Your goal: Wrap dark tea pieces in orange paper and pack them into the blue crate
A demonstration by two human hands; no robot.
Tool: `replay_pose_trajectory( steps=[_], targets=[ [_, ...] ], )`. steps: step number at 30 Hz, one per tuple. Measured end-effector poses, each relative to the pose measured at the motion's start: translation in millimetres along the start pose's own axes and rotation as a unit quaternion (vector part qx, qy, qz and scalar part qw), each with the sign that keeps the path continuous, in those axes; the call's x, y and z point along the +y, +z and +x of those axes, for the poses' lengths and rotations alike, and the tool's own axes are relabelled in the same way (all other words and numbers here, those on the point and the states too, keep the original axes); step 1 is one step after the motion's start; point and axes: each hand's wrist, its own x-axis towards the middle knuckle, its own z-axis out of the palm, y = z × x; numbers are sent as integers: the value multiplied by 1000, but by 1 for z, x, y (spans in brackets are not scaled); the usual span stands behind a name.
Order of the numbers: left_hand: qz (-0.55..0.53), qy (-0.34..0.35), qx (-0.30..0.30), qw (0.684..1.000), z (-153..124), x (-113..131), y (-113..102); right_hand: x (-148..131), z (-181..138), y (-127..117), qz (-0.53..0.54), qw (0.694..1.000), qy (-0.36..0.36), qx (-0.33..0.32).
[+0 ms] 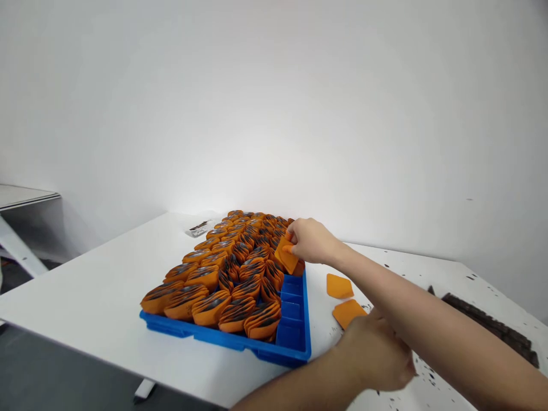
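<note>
My right hand (311,242) reaches over the right edge of a blue compartment tray (307,319). Pinched in its fingers is a flat orange piece with rounded corners (287,256), held tilted over the tray. Bunches of similar orange pieces (209,308), dark on their inner sides, stand fanned in the tray's compartments; bare blue compartments show along the near right side. Beneath my right forearm, my left hand (381,354) is curled low over the table, its fingertips mostly hidden. Whatever it may hold cannot be seen. Beside it lie loose orange pieces (339,286).
Dark strips (492,325) lie in a row at the table's right, with dark flecks scattered around them. A clear packet with dark contents (200,227) is behind the tray to the left. The white table (94,291) backs onto a wall; another table (25,196) stands far left.
</note>
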Motion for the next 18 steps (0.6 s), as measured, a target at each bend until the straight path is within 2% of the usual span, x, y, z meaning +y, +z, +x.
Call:
replay_pose_trajectory(
  steps=[8,14,18],
  targets=[
    [-47,18,14,999,1,-4,-11,-13,17,44,7,998,-26,-59],
    [-106,-40,45,992,-3,-3,-11,-13,22,38,6,994,-27,-106],
    [-144,-52,43,987,-3,-3,-10,-12,21,31,-6,990,-27,-135]
  ],
)
